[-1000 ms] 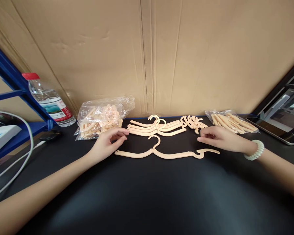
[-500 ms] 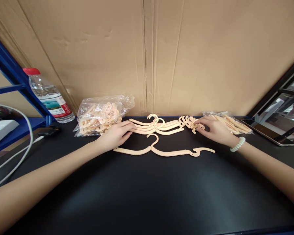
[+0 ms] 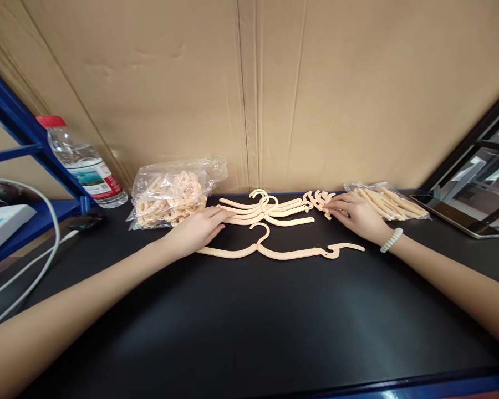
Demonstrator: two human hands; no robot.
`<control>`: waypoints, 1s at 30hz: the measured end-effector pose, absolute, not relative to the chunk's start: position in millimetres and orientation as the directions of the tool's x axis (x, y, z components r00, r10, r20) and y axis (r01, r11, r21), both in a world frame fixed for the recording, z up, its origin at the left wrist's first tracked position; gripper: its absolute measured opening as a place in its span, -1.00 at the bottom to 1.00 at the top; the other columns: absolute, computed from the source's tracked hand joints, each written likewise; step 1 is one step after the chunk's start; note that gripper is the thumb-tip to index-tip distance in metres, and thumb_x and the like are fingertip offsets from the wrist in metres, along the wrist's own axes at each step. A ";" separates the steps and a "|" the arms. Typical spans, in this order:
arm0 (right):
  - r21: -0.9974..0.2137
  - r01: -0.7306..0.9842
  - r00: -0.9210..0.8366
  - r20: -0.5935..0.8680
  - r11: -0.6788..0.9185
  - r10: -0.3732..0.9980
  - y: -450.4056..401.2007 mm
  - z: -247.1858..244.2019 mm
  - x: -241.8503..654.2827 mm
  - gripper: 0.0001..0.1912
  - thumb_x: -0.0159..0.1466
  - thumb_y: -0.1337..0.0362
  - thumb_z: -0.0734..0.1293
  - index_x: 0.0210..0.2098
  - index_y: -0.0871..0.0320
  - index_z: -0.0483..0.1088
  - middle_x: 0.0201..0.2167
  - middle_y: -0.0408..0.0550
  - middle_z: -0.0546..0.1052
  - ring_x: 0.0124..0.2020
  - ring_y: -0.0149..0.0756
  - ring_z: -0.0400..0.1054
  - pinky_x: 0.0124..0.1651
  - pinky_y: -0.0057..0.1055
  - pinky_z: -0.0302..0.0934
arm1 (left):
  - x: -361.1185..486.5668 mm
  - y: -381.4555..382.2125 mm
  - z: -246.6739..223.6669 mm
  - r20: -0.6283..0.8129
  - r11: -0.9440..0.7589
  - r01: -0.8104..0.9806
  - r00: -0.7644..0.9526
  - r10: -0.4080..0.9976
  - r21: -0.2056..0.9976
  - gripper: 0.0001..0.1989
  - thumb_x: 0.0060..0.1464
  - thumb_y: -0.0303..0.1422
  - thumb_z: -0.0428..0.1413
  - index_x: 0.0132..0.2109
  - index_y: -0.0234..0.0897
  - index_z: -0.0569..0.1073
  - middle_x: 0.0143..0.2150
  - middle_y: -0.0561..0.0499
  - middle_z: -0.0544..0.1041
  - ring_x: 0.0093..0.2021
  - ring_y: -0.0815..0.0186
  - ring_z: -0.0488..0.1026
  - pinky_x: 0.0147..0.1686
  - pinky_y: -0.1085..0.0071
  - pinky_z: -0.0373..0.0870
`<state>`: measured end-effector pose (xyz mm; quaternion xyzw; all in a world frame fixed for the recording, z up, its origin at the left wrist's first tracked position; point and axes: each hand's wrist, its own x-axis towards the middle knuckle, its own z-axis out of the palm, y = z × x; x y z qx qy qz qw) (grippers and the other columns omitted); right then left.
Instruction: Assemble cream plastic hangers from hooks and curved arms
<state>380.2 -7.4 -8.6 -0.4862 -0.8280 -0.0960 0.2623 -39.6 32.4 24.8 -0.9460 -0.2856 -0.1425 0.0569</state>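
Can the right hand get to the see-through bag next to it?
Probably yes: the see-through bag lies close beside the right hand, and nothing seems to block the way. Its fingers are at the curved pieces, though.

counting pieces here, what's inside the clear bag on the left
Beige pieces show in a pile through the clear bag. The left hand covers part of its near edge; pieces deeper in the pile are hidden.

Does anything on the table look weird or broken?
Nothing looks spilled or broken. But the front hanger looks lopsided: a curvy piece sticks out at its right end, while the left hand hides its other tip.
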 end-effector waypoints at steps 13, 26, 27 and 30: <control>-0.065 0.848 -0.410 0.546 0.525 0.730 -2.4 -7.5 380.9 -0.69 0.39 0.18 0.15 -0.16 0.05 0.52 -0.17 0.07 0.51 -0.11 -0.04 0.35 -0.08 -0.08 0.28 | -32.8 31.5 24.6 0.345 -0.808 0.577 0.739 0.578 0.117 -0.71 0.29 -0.36 -0.20 -0.05 -0.26 0.39 -0.06 -0.12 0.41 -0.06 0.21 0.42 -0.03 0.26 0.39; -0.731 0.600 0.226 0.544 0.325 0.808 -49.8 35.7 341.4 -0.59 0.26 -0.08 0.31 -0.12 0.11 0.51 -0.42 -0.02 0.56 -0.42 -0.15 0.47 -0.38 -0.21 0.39 | -34.6 -0.2 28.4 0.481 -0.749 0.605 0.589 0.649 0.270 -0.87 0.26 -0.41 -0.15 -0.15 -0.22 0.27 -0.18 -0.04 0.35 -0.33 0.33 0.40 -0.26 0.37 0.40; -0.773 0.540 0.208 0.506 0.333 0.837 -52.7 38.0 334.1 -0.58 0.23 -0.08 0.34 -0.14 0.12 0.51 -0.38 0.00 0.58 -0.39 -0.13 0.49 -0.39 -0.24 0.40 | -35.2 -3.3 28.2 0.485 -0.749 0.603 0.586 0.649 0.273 -0.89 0.25 -0.41 -0.14 -0.17 -0.21 0.26 -0.17 -0.04 0.37 -0.32 0.33 0.40 -0.28 0.38 0.40; -0.839 0.424 0.102 0.418 0.341 0.903 -58.9 39.9 318.4 -0.61 0.19 -0.04 0.39 -0.15 0.09 0.54 -0.27 0.01 0.60 -0.32 -0.11 0.52 -0.43 -0.31 0.39 | -36.4 -9.6 24.9 0.462 -0.720 0.608 0.559 0.688 0.335 -0.92 0.23 -0.40 -0.13 -0.18 -0.20 0.25 -0.24 -0.01 0.42 -0.33 0.31 0.41 -0.34 0.40 0.39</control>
